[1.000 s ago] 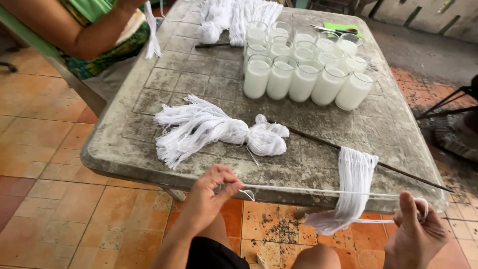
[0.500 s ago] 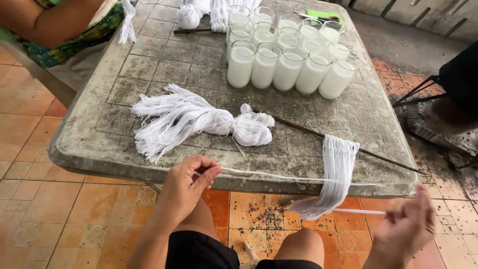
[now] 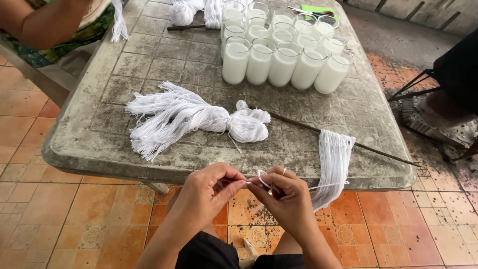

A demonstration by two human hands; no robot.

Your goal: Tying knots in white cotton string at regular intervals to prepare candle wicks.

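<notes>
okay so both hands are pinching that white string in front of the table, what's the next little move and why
Probably draw the small loop snug. The left hand and right hand meet fingertip to fingertip on one white string, a loop stands between them, and the strand runs taut to the strings draped over the thin rod.

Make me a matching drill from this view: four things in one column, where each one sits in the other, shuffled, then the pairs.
Things:
1. Tied bundle of white string
2. Glasses of white wax
3. Cut strings hung over a thin dark rod
4. Single white strand

Places:
A. Draped over the table's near right edge
B. Pinched between the left hand and right hand
C. Lying on the middle of the table
D. Grouped at the far side of the table

Pairs: 1-C, 2-D, 3-A, 4-B
</notes>
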